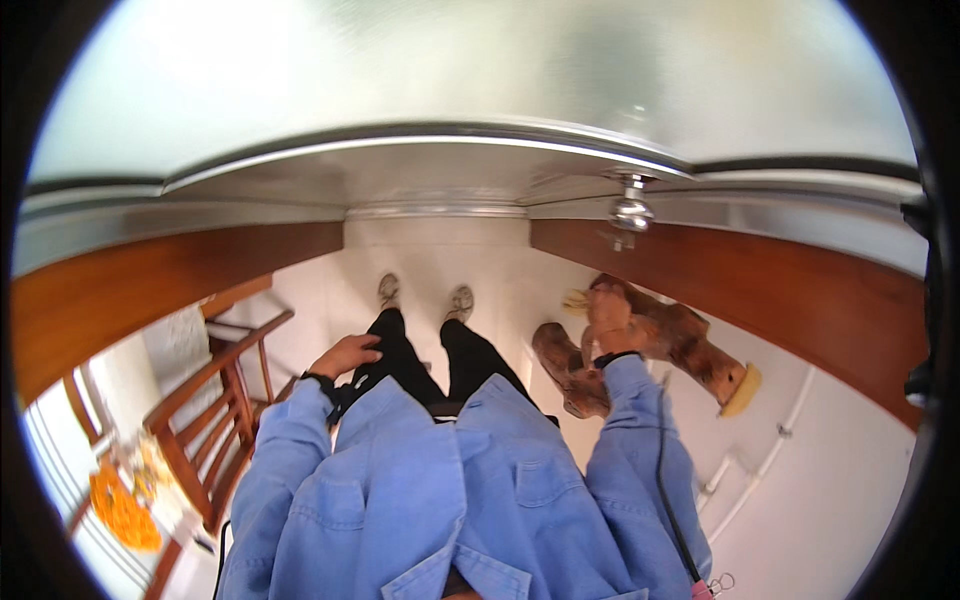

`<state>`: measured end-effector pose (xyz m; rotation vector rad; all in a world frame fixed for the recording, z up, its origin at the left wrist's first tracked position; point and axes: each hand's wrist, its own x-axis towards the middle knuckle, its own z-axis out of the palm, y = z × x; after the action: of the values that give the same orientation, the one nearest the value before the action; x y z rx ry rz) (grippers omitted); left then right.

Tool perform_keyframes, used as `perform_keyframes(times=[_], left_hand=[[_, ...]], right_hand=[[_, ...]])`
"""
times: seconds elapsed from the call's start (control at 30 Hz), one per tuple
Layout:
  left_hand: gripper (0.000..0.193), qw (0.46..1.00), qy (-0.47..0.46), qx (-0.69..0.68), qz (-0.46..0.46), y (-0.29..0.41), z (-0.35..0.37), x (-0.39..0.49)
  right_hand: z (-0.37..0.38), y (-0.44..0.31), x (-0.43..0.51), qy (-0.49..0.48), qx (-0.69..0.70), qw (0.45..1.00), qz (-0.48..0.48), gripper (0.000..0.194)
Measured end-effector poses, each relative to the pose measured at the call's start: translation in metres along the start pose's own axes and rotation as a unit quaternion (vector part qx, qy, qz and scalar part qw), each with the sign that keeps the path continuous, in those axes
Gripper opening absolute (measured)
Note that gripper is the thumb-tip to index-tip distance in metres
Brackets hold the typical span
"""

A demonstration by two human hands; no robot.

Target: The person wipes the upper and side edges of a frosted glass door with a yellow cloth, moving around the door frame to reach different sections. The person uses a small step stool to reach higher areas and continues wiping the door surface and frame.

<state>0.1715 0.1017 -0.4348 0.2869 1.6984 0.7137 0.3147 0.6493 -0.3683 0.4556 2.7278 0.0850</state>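
Note:
My right hand (611,319) is beside a gnarled brown wooden piece (675,337) that looks like a tree root or trunk carving. A pale yellow, brush-like thing (576,302) shows at the fingers; the blur hides whether the hand grips it. My left hand (349,355) hangs near my left thigh, fingers apart and holding nothing. Ahead of me is a door with a frosted glass panel (465,82) in a metal frame, with a round shiny metal knob (631,214) at its right.
Brown wooden door-frame sides (187,262) flank the doorway. A wooden chair (217,420) stands at the left, with an orange thing (124,510) beyond it. White pipes (765,472) run along the wall at the right. A dark cable (664,480) crosses my right sleeve.

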Motion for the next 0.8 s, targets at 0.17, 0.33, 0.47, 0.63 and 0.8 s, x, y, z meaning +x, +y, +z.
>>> perform_keyframes(times=[0.17,0.33,0.47,0.63,0.8], left_hand=[[0.059,0.997,0.002,0.077,-0.024,-0.022,-0.028,0.014],[0.053,0.987,0.019,0.157,0.013,-0.034,-0.066,0.026],[0.054,0.983,0.016,0.183,0.018,-0.022,-0.088,0.034],[0.054,0.988,0.028,0.152,0.009,-0.017,-0.097,0.034],[0.052,0.988,0.042,0.147,-0.025,-0.022,-0.080,0.019]], right_hand=[[-0.074,-0.030,-0.065,0.252,0.278,0.921,0.103,0.030],[-0.197,0.001,-0.108,0.610,0.378,0.663,0.213,0.027],[-0.242,0.049,-0.103,0.721,0.320,0.537,0.299,0.033],[-0.175,0.028,-0.041,0.680,0.227,0.547,0.433,0.033],[-0.146,-0.008,-0.068,0.515,0.580,0.500,0.386,0.031]])
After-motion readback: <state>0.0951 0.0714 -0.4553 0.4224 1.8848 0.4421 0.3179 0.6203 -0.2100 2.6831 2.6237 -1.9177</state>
